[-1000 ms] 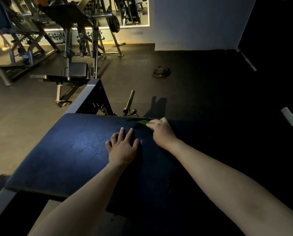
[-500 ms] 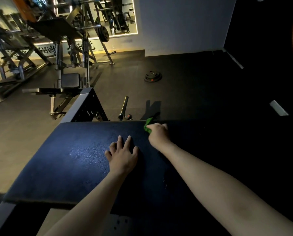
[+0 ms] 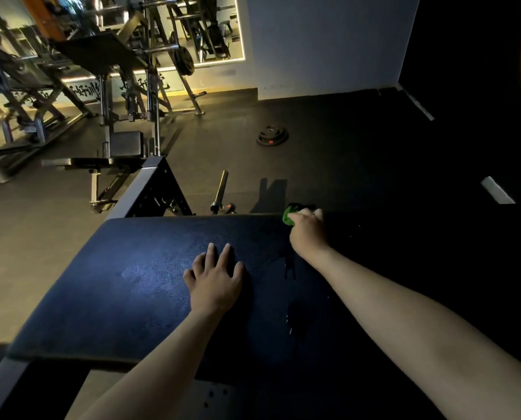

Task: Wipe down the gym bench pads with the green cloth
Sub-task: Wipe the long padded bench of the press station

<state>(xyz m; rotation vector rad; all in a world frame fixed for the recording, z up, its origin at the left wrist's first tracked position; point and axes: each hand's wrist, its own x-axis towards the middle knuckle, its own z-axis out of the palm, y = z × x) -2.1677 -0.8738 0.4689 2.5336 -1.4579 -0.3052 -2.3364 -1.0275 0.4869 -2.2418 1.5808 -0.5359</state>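
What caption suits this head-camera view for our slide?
Gym cleaning: right hand holds green cloth at far edge of bench pad; left hand flat on it.

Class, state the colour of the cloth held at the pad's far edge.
The cloth is bright green, seen best in the head view.

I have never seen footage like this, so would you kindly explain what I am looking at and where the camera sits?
There is no machine here: these are a person's two bare hands, filmed by one wide-angle camera worn on the head, looking forward and down. The left hand rests flat, fingers spread, on a dark blue bench pad. The right hand grips a green cloth at the pad's far edge. Wet streaks shine on the pad near the right wrist. Beyond, on the gym floor, lie a weight plate and a bar.
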